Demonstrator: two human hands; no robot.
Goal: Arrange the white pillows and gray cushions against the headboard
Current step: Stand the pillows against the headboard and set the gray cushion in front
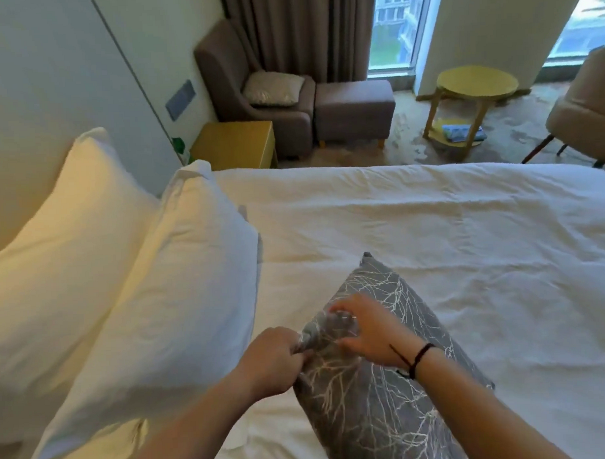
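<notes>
A gray cushion [379, 395] with a pale branch pattern lies on the white bed [431, 231], low in the middle of the view. My left hand [269, 359] is clenched on the cushion's left corner, which is bunched up. My right hand [364, 330] rests on the cushion just right of that corner, fingers curled on the fabric. Two white pillows stand at the left: the rear pillow [55, 258] leans on the headboard [22, 112], the front pillow [169, 295] leans on the rear one. A sliver of gray shows behind the front pillow's right edge.
Beyond the bed's far side stand a yellow nightstand [236, 144], a brown armchair [255, 93] holding a pale cushion, a brown ottoman [355, 107], a round yellow side table [474, 86] and a beige chair [588, 109]. Curtains and windows are behind.
</notes>
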